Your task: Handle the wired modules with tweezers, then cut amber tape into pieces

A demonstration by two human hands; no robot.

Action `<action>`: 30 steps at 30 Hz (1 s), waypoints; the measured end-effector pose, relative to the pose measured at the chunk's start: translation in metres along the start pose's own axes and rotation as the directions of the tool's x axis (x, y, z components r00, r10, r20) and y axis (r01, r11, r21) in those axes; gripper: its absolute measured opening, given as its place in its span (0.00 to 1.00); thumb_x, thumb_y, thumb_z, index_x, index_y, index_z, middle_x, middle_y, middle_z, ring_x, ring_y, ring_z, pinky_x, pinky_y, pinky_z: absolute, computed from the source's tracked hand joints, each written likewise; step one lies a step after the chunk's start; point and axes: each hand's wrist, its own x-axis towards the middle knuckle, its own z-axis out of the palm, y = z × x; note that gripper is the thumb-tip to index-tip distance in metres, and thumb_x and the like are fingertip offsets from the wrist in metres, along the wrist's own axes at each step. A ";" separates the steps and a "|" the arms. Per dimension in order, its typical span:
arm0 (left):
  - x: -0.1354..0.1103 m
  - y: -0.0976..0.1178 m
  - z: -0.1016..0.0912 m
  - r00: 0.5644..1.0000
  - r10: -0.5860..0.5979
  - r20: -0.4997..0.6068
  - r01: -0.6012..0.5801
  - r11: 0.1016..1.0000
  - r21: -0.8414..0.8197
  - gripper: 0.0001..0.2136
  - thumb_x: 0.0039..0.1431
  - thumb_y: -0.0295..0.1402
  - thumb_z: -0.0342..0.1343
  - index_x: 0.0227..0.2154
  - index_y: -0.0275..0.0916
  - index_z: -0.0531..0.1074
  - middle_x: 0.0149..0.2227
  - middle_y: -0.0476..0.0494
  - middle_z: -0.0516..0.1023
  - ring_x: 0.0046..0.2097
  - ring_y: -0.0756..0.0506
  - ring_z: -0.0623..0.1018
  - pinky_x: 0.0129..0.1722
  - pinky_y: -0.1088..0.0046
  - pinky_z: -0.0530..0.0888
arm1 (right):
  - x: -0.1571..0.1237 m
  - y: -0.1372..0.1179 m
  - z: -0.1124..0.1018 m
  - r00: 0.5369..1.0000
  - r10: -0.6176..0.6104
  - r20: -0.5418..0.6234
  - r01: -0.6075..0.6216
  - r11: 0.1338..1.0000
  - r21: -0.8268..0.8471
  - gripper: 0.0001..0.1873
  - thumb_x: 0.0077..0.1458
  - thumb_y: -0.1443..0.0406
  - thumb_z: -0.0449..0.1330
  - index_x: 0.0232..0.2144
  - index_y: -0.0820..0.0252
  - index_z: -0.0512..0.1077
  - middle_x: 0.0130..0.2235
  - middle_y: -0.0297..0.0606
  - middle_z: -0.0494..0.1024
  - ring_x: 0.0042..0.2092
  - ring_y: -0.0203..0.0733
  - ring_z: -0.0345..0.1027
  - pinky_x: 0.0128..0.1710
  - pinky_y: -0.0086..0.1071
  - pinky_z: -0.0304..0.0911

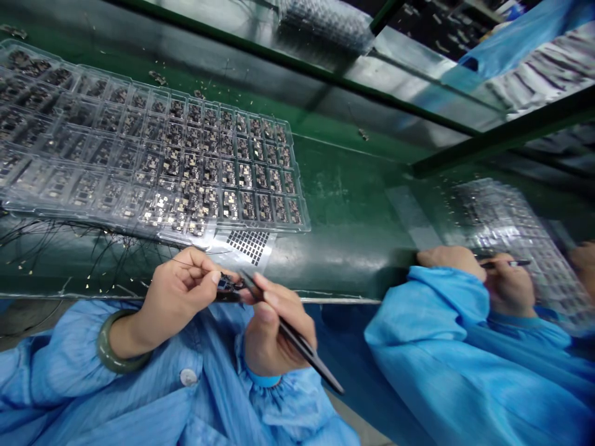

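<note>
Between thumb and fingers, my left hand (179,294) pinches a small circuit board (229,283) just over the bench's front edge. My right hand (281,328) is closed around black tweezers (304,348), whose tips reach the board's right side. Fingers hide part of the board and the exact contact of the tips. Just behind the board lies a pale sheet with rows of small black squares (251,246). Farther back is a clear plastic tray (302,214) with many compartments of circuit boards. Thin black wires (106,238) spread along the tray's front, left of my left hand.
A co-worker's hands (509,285) work at the right beside another clear tray (506,217), blurred. A green metal bar (446,155) crosses above the green bench (344,179). Small scraps lie on the bench, and stacked clear trays (325,25) stand at the back.
</note>
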 end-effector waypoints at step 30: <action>0.000 -0.015 -0.015 0.988 0.128 0.086 -0.127 0.992 -0.021 0.08 0.59 0.37 0.61 0.35 0.40 0.70 0.29 0.49 0.82 0.31 0.49 0.81 0.34 0.76 0.77 | 0.015 -0.006 0.006 0.928 0.266 0.262 -0.236 0.962 -0.140 0.07 0.60 0.71 0.60 0.31 0.56 0.74 0.30 0.32 0.73 0.32 0.38 0.68 0.32 0.31 0.65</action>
